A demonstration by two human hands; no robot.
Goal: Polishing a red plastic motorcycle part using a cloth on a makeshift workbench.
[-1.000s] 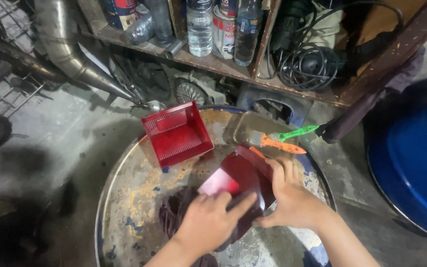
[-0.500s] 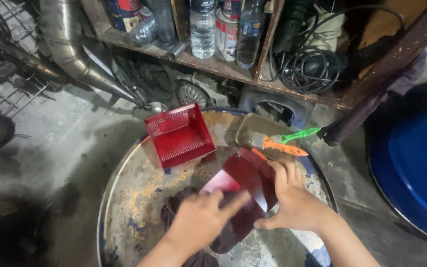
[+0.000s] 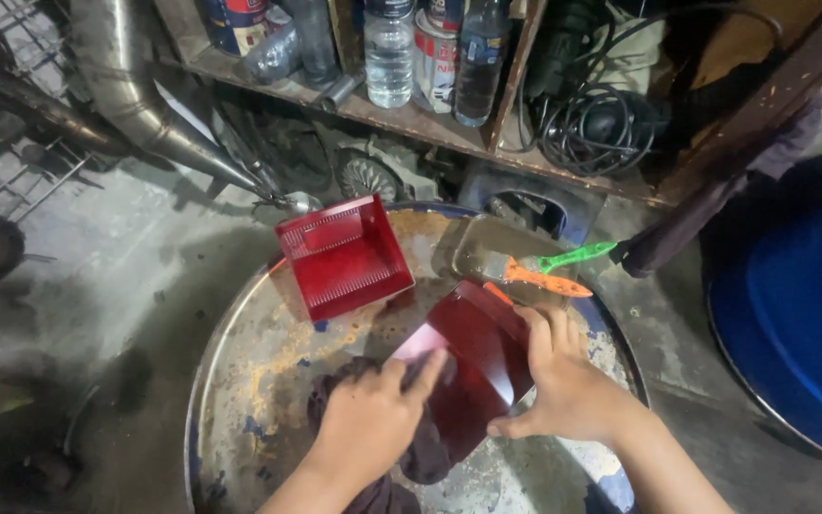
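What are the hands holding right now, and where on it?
The right hand grips the red panel by its right edge. The left hand presses fingers on its pale left corner, over a dark rag.

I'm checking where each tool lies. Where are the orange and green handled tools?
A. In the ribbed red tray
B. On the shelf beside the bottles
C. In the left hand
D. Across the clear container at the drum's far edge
D: the orange tool and green tool lie across the clear container, beyond the hands.
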